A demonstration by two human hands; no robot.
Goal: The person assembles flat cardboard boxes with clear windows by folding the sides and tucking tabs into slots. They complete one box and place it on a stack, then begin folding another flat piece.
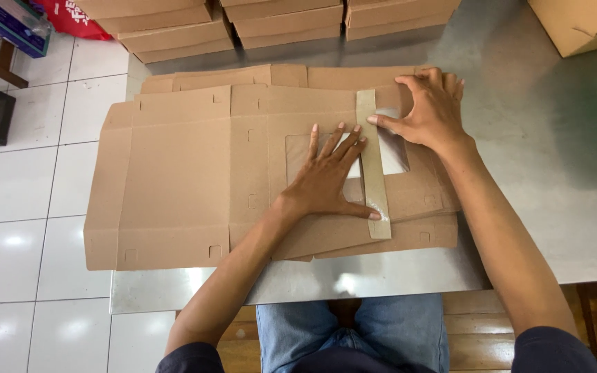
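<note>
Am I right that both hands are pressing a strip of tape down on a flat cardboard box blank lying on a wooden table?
Not quite: the table is shiny metal, not wooden. The rest holds. The head view shows the left hand and right hand pressing the strip of tape on the flat cardboard box blank.

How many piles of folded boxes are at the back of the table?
3 piles: the left pile, the middle pile and the right pile, side by side along the far edge. More may lie hidden beyond the picture's top.
</note>
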